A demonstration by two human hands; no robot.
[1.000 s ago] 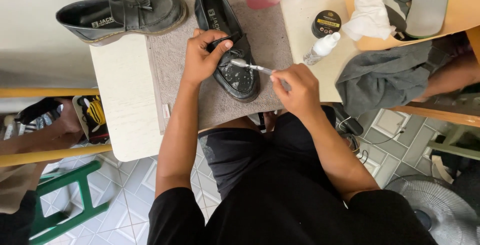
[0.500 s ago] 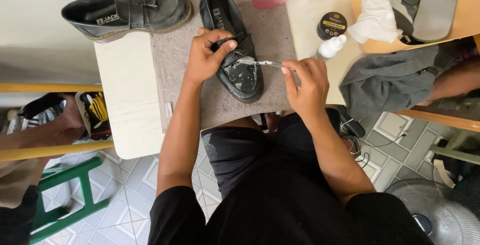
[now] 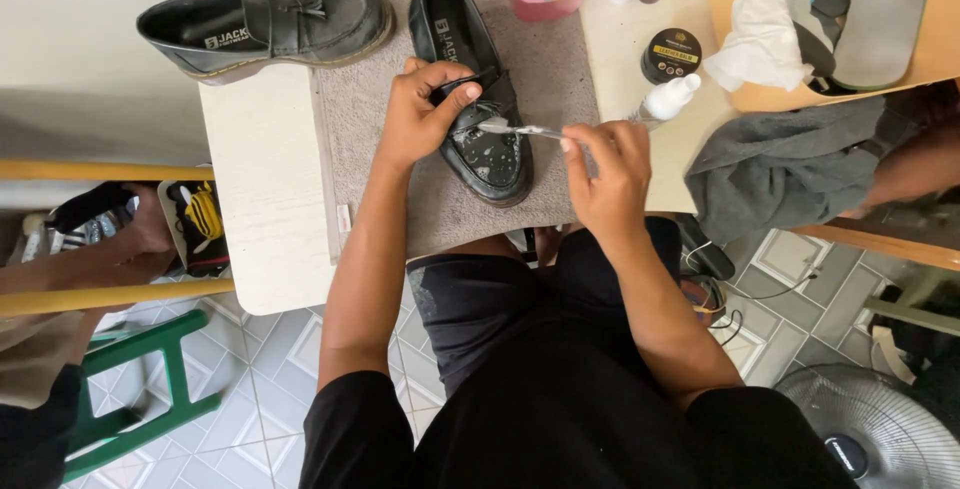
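Black leather shoe (image 3: 478,109) lies on a grey mat (image 3: 560,69) on the bench (image 3: 262,199). Left hand (image 3: 418,109) clamps its upper; right hand (image 3: 608,164) pinches a small brush (image 3: 515,129) on the wet, foamy toe. Scrubbing looks underway; next calls for steady strokes.

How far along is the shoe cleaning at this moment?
Done: foam already covers the toe of the black shoe on the grey mat. In hand: left hand steadies it, right hand scrubs with a small brush. Left: the second shoe looks dry.
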